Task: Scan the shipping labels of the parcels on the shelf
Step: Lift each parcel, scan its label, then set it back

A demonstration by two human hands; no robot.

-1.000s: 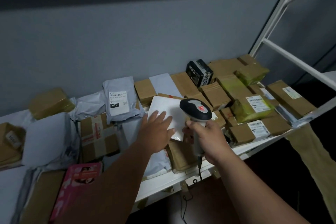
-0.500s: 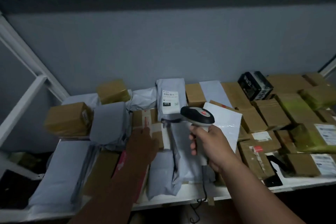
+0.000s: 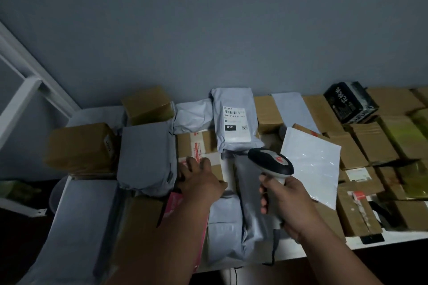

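Two bare hands reach over a white shelf (image 3: pixel 393 237) crowded with parcels, seen from a head camera in dim light.

The right hand (image 3: pixel 288 203) has its fingers curled tight around the handle of one scanner (image 3: pixel 271 162), held above the middle of the shelf with its dark head tipped toward the back wall. The left hand (image 3: pixel 200 180) rests on a taped box (image 3: pixel 196 145) just left of the scanner, fingers bent down over its top; whether they grip it cannot be told.

One label (image 3: pixel 235 123) reads clearly: a barcode and "010" on a grey bag (image 3: pixel 234 104) leaning at the back, just beyond the scanner. Two smaller labels show on boxes toward the right edge, too blurred to read.

About six grey bags lie around the hands and toward the left edge. One white mailer (image 3: pixel 312 164) lies tilted to the right of the scanner. Two plain brown boxes stand near the back left corner, and a dozen or more fill the right half. One black box (image 3: pixel 349 101) sits at the back right. One pink box (image 3: pixel 176 201) shows under the left forearm.

Compared with half a second ago, the left hand has moved forward onto the taped box, and the view has drawn closer. The scanner is held much as before.
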